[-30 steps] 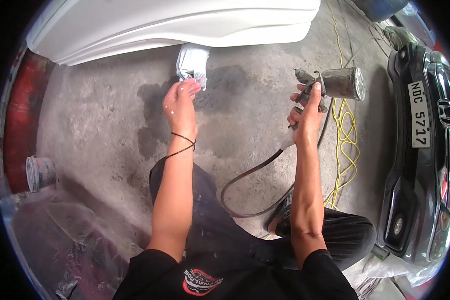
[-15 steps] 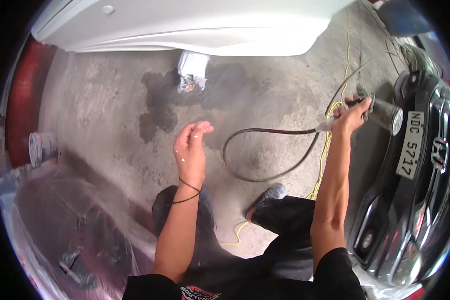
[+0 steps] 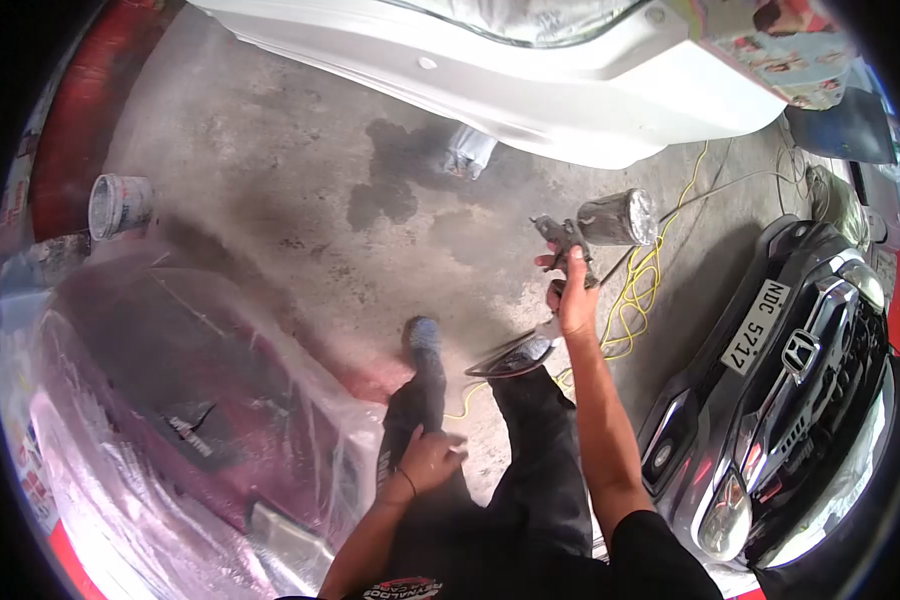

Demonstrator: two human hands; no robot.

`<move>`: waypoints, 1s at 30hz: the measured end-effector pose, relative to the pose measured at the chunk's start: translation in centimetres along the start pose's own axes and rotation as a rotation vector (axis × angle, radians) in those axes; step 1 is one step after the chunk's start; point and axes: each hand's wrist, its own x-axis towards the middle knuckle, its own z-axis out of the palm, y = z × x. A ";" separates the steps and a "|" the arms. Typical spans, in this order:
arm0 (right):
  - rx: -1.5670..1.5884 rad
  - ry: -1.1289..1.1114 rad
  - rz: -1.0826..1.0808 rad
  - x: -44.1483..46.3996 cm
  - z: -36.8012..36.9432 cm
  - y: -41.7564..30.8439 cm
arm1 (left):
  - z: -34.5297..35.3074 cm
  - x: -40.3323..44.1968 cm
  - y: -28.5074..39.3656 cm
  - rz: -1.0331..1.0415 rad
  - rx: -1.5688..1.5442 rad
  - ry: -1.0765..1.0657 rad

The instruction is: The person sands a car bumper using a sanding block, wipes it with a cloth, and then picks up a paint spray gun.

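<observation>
My right hand (image 3: 574, 290) is wrapped round the grip of a spray gun (image 3: 564, 236), held out over the floor. The gun's grey, paint-stained cup (image 3: 602, 220) points away to the right. A dark air hose (image 3: 485, 368) runs from below the grip and loops near my foot. My left hand (image 3: 432, 458) hangs low by my left thigh, slightly blurred, its thumb apart from loosely bent fingers. Nothing shows in it.
A white car body panel (image 3: 570, 90) spans the far side. Right stands a dark car with a front plate (image 3: 756, 326). Plastic sheeting (image 3: 200, 370) covers a reddish car at left. A bucket (image 3: 120, 205) and yellow cord (image 3: 635, 300) are on the floor.
My left hand has dropped from in front of me to beside my thigh. The spray gun has moved left, away from the dark car, with its hose. The view has turned.
</observation>
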 end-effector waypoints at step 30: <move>0.649 1.107 -0.086 -11.0 22.7 1.3 | -50.6 8.4 0.3 -0.032 1.360 -0.725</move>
